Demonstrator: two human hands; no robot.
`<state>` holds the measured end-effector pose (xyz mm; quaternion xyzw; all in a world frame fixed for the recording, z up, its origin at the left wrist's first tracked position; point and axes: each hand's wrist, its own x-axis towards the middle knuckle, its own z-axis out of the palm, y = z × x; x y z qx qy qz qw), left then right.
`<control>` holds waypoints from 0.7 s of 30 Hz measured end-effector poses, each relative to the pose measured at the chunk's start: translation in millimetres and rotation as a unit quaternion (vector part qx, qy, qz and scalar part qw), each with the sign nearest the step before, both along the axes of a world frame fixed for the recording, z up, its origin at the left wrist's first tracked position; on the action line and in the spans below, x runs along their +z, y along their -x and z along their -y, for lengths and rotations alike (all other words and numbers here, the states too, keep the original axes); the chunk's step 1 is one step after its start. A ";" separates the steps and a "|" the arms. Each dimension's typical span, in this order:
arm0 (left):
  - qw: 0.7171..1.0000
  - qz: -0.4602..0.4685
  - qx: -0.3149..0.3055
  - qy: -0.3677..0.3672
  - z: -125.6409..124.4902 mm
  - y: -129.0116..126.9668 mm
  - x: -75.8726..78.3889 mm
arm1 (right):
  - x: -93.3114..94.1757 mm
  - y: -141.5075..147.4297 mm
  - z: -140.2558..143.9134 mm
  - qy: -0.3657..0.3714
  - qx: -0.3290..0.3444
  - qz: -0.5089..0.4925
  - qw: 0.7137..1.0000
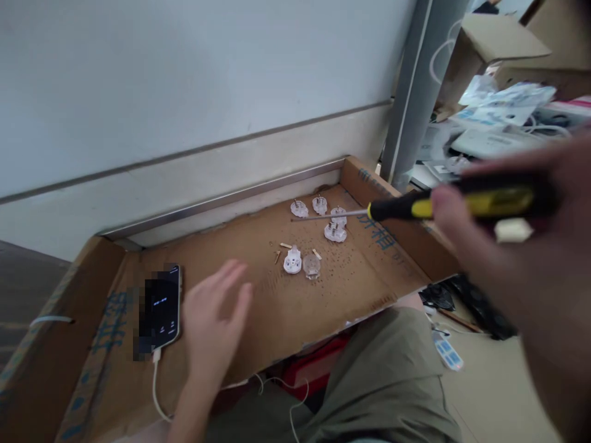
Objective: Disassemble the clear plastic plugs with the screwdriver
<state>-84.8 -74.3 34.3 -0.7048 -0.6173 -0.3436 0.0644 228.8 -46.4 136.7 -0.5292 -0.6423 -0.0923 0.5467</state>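
While the flattened cardboard sheet (pixel 258 289) lies across the person's lap, the right hand (pixel 517 246) is wrapped around a yellow-and-black screwdriver (pixel 415 208), its shaft above the sheet's far right corner. The left hand (pixel 217 320) hovers empty, fingers spread, over the sheet beside a phone (pixel 164 304); clear plugs (pixel 302 263) and small brass pins (pixel 285 246) lie mid-sheet.

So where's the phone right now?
In the head view, the phone lies on the left part of the cardboard sheet, just left of the person's left hand, with a white cable plugged into its near end.
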 end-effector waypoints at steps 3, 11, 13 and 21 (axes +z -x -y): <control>0.966 0.099 0.238 0.009 28.0 61.8 -7.0 | -79.2 -0.1 19.4 -0.050 0.021 0.000 0.999; 0.861 0.356 0.347 0.110 44.2 112.0 -36.8 | -168.1 4.9 42.2 0.100 0.007 -0.011 0.995; 0.865 0.354 0.343 0.098 43.3 111.3 -36.8 | -168.0 4.0 42.9 0.121 -0.015 0.033 0.992; 0.851 0.385 0.355 0.019 32.7 136.3 -31.7 | -148.9 4.5 29.9 0.252 -0.064 0.218 0.940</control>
